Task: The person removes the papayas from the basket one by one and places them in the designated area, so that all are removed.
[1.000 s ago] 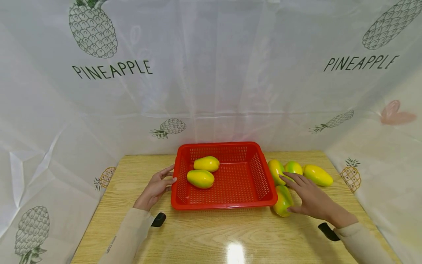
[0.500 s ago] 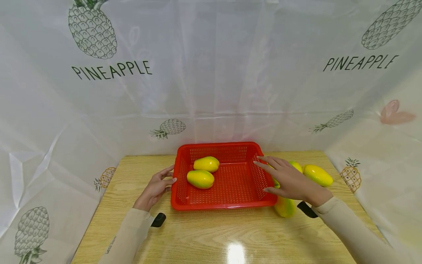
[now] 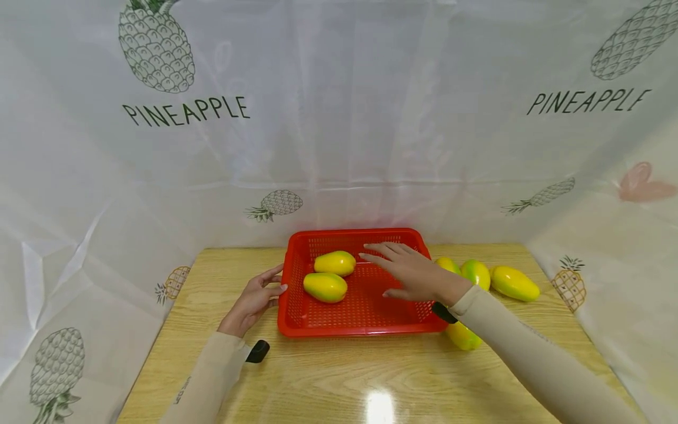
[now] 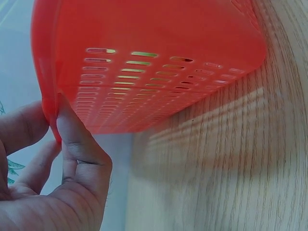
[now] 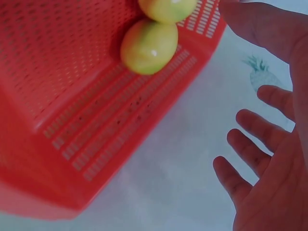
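A red plastic basket (image 3: pixel 365 331) with slotted walls stands on the table. Its left rim is pinched between the thumb and fingers of my left hand (image 3: pixel 253 301); the left wrist view shows the thumb (image 4: pixel 79 134) below the lip. Inside the basket's left half lie two yellow-green mangoes, a rear mango (image 3: pixel 335 263) and a front mango (image 3: pixel 325 287). My right hand (image 3: pixel 410 274) hovers over the basket's right half, fingers spread and holding nothing. In the right wrist view its palm (image 5: pixel 274 192) is bare.
Several more mangoes lie right of the basket, among them a far-right mango (image 3: pixel 515 284) and a near mango (image 3: pixel 464 337) partly hidden by my right sleeve (image 3: pixel 519 341). A white pineapple-print sheet (image 3: pixel 365 129) hangs behind the wooden table (image 3: pixel 318 383).
My right hand has moved left from above the loose mangoes, across the basket's right rim, to over its inside. My left hand has stayed on the left rim.
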Tool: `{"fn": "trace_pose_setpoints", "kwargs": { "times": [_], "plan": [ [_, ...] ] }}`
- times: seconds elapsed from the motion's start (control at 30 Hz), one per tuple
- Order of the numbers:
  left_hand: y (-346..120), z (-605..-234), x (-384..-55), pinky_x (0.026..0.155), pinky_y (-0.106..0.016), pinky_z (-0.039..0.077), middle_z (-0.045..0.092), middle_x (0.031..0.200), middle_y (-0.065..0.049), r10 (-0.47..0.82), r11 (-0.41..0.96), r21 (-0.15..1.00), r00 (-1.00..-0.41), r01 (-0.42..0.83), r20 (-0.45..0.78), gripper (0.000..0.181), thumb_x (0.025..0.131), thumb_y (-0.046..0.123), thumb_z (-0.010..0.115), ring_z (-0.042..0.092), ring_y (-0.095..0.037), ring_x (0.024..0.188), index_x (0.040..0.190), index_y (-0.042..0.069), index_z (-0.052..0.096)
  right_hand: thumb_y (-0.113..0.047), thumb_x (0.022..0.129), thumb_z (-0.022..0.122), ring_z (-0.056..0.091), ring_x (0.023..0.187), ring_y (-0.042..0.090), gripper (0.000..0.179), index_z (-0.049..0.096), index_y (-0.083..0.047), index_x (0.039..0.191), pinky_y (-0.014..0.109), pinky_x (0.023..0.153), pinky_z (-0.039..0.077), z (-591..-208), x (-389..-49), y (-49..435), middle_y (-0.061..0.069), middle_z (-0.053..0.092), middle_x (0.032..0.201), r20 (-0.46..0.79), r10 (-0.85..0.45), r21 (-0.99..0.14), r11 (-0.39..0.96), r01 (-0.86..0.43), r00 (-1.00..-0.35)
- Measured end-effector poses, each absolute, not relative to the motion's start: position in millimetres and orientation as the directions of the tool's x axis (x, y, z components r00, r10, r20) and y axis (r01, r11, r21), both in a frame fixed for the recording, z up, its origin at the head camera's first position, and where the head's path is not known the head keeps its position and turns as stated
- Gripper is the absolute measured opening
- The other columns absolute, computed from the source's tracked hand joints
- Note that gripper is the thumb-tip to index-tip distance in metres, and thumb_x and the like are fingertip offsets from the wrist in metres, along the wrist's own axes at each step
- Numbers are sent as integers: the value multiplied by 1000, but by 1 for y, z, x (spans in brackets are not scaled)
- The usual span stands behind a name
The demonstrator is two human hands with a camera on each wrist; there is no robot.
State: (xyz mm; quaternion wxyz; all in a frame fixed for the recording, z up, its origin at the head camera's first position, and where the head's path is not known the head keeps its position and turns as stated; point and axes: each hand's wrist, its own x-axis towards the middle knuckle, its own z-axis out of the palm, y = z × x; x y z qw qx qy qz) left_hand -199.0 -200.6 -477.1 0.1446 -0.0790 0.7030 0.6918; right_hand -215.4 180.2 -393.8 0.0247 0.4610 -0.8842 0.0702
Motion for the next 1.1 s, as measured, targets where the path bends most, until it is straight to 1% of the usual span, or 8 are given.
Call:
{"fn": "trace_pose_setpoints", "kwargs": {
  "times": [0.27, 0.37, 0.5, 0.63, 0.73, 0.93, 1.0, 1.1],
  "plan": [
    [-200, -477, -198, 74, -25, 57, 44, 137, -18, 83, 43, 949, -946, -311, -314, 65, 104, -3, 60, 60, -13, 92, 164, 9, 39, -26, 85, 92, 41, 149, 38, 95, 40, -10, 163, 57, 121, 37, -399, -231, 143, 15, 36, 168, 33, -852, -57, 520, -853, -522],
    [-200, -476, -198, 74, -25, 56, 44, 138, -18, 81, 44, 949, -945, -313, -316, 65, 104, -3, 60, 60, -14, 92, 164, 9, 40, -25, 84, 92, 41, 150, 38, 96, 39, -10, 163, 56, 120, 38, -403, -236, 131, 15, 35, 168, -1, -866, -33, 500, -865, -501],
    [-200, -476, -198, 73, -25, 55, 45, 137, -18, 80, 47, 948, -944, -316, -319, 64, 104, -2, 60, 59, -14, 92, 164, 9, 40, -27, 85, 92, 40, 151, 35, 98, 36, -12, 165, 53, 121, 38, -412, -242, 116, 12, 35, 169, -47, -879, 19, 473, -881, -474],
    [-199, -475, -199, 73, -24, 55, 45, 137, -17, 84, 43, 948, -945, -314, -317, 64, 104, -3, 60, 59, -13, 91, 164, 9, 39, -25, 85, 92, 39, 151, 34, 99, 35, -12, 165, 52, 121, 39, -420, -245, 103, 11, 36, 169, -70, -889, 29, 452, -892, -453],
    [-200, -475, -199, 73, -25, 55, 45, 136, -17, 86, 38, 949, -945, -314, -317, 64, 105, -3, 59, 59, -13, 89, 164, 9, 39, -23, 84, 92, 37, 153, 33, 101, 34, -14, 166, 51, 122, 37, -426, -247, 93, 10, 36, 169, -96, -888, 21, 450, -893, -450],
    [-200, -477, -200, 72, -25, 55, 45, 135, -16, 86, 29, 947, -943, -319, -320, 64, 105, -2, 59, 59, -12, 89, 164, 9, 39, -22, 87, 90, 38, 153, 32, 96, 36, -17, 166, 50, 125, 34, -439, -250, 77, 8, 35, 170, -145, -878, 57, 453, -890, -456],
    [-200, -477, -200, 72, -24, 55, 45, 136, -16, 89, 26, 947, -943, -319, -320, 63, 105, -2, 59, 60, -12, 89, 165, 9, 39, -23, 87, 90, 38, 153, 31, 96, 36, -18, 166, 50, 124, 35, -442, -250, 73, 7, 35, 170, -157, -875, 70, 453, -889, -458],
    [-200, -478, -200, 72, -24, 56, 46, 136, -16, 92, 23, 948, -944, -317, -318, 63, 106, -1, 59, 61, -11, 90, 165, 9, 38, -28, 88, 88, 36, 155, 29, 98, 31, -21, 168, 48, 124, 35, -447, -251, 66, 5, 31, 172, -191, -866, 102, 450, -887, -462]
  ]
}}
